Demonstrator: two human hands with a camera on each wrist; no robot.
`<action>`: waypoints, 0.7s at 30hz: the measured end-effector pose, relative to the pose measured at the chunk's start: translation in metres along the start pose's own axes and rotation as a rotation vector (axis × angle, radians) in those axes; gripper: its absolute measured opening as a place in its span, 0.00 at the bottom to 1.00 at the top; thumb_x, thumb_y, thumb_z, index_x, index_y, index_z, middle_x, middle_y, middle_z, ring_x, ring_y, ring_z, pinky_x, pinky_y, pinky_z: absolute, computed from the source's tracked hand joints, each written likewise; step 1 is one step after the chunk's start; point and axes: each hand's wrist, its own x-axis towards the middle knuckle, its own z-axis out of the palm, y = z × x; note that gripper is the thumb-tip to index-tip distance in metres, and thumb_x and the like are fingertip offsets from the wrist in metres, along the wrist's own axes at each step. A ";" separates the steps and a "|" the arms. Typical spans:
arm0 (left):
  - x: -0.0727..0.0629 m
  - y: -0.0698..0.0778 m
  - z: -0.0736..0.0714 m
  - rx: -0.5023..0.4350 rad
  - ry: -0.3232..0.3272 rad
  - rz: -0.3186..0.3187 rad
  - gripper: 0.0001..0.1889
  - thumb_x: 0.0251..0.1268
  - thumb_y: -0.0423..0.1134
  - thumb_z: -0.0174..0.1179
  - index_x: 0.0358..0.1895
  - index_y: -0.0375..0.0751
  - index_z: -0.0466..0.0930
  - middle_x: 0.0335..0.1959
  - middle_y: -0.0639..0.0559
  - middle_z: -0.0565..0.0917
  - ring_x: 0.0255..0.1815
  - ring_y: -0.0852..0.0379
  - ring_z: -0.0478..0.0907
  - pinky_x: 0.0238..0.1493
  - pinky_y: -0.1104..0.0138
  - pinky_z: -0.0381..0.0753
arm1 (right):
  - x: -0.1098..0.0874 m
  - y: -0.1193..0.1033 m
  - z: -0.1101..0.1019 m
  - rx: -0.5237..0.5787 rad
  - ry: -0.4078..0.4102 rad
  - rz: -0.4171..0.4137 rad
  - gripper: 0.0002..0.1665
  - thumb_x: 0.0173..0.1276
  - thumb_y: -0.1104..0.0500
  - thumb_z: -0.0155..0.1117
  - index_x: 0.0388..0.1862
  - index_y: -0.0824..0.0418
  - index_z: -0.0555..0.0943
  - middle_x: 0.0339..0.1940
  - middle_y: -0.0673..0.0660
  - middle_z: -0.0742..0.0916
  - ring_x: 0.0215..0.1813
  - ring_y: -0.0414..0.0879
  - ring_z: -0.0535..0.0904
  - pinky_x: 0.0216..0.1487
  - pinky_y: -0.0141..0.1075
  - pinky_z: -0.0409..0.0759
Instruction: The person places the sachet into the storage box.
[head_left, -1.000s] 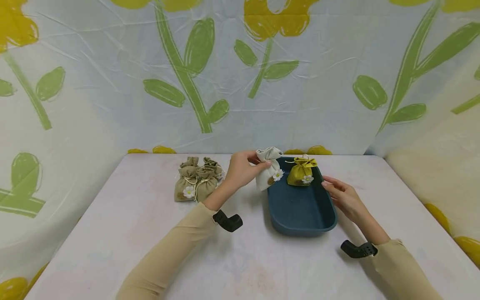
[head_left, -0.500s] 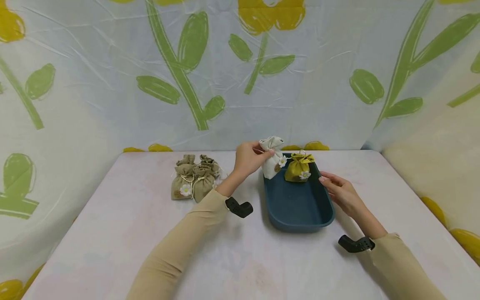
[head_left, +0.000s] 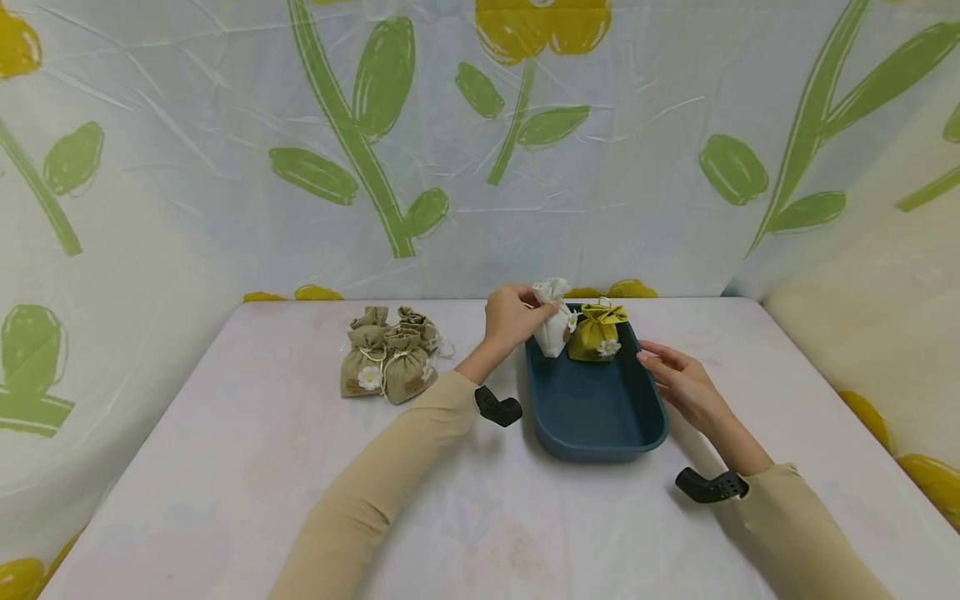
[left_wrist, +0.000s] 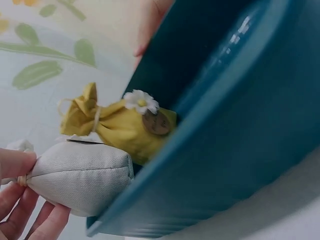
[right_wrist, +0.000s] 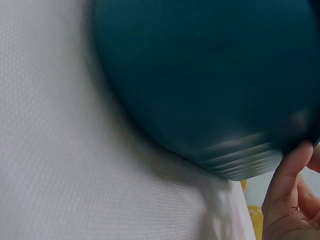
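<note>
The left hand (head_left: 512, 317) has the white pouch (head_left: 553, 329) by its tied neck, thumb on one side and fingers on the other, the grip closed there while the lower fingers lie loosely along the cloth. The pouch is to the right of that hand, its long axis close to upright, neck up and base down. It is at the far left corner of the tub (head_left: 592, 408), base just inside the left wall; whether it touches the tub's floor cannot be told.

The placing seems to turn on the narrow space between that wall and the yellow pouch (head_left: 596, 337), which sits upright in the far end, just right of the white one. The tub's long side runs away from the person, so the two pouches stand abreast across its width.

The left hand is the nearer. The right hand (head_left: 686, 385), fingers relaxed and gripping nothing, touches the tub's right side near the rim. Beige pouches (head_left: 386, 358) stand grouped on the tabletop (head_left: 225, 467), well to the left.
</note>
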 end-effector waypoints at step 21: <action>0.002 -0.016 0.023 0.140 -0.033 0.040 0.10 0.58 0.36 0.66 0.43 0.42 0.86 0.31 0.49 0.87 0.28 0.59 0.83 0.27 0.75 0.77 | 0.002 0.001 0.000 -0.099 -0.013 0.000 0.43 0.73 0.43 0.51 0.76 0.65 0.52 0.58 0.43 0.77 0.49 0.24 0.73 0.49 0.24 0.79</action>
